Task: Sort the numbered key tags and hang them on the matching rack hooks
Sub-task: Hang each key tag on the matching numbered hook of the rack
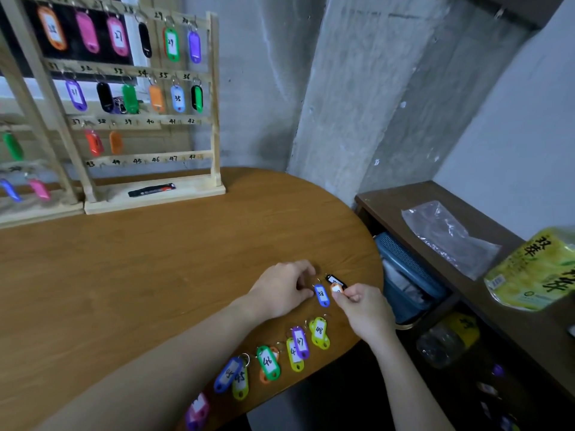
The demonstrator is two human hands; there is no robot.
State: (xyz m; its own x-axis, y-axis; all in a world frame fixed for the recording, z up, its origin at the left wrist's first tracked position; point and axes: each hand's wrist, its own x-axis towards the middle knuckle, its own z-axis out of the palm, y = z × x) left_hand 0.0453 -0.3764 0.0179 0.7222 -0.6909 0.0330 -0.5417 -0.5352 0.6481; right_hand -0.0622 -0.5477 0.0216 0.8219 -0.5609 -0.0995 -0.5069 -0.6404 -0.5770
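A blue tag marked 38 [321,294] lies on the wooden table [155,275] between my hands. My left hand [281,289] rests beside it with curled fingers by its ring. My right hand [361,309] pinches an orange tag [336,289]; a black tag [334,279] lies just behind it. Along the table's near edge lie several tags: yellow 48 [320,332], purple 47 [300,342], green 46 [268,363], blue [228,374], pink [197,409]. The wooden rack [214,104] stands at the back left with many tags hung; the hooks 40 to 48 are bare.
A second rack [18,169] stands at the far left. A black and red pen [151,190] lies on the rack's base. To the right a dark shelf [435,194] holds a plastic bag [448,234] and a yellow-green package [535,269]. Concrete wall behind.
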